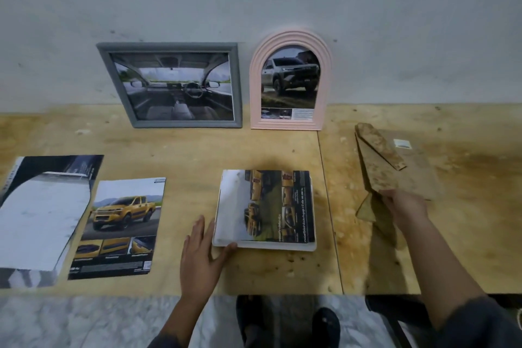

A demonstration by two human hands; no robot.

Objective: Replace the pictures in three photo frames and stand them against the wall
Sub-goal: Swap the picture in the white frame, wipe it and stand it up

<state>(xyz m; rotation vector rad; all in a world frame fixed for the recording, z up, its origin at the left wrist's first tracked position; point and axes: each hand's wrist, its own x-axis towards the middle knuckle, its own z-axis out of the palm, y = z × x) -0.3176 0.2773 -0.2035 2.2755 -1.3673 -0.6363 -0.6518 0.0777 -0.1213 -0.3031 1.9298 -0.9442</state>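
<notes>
A grey rectangular frame with a car-interior picture leans against the wall. Beside it on the right stands a pink arched frame holding a grey truck picture. A white frame lies flat mid-table with a yellow-truck picture on it. My left hand rests flat at its lower left corner, thumb touching the edge. My right hand grips a brown backing board with a hinged stand, lifted at its near end.
A yellow-truck brochure page and a cut page with an arch-shaped hole lie at the left. The wooden table has a seam right of the white frame. Marble floor and my feet show below the table's front edge.
</notes>
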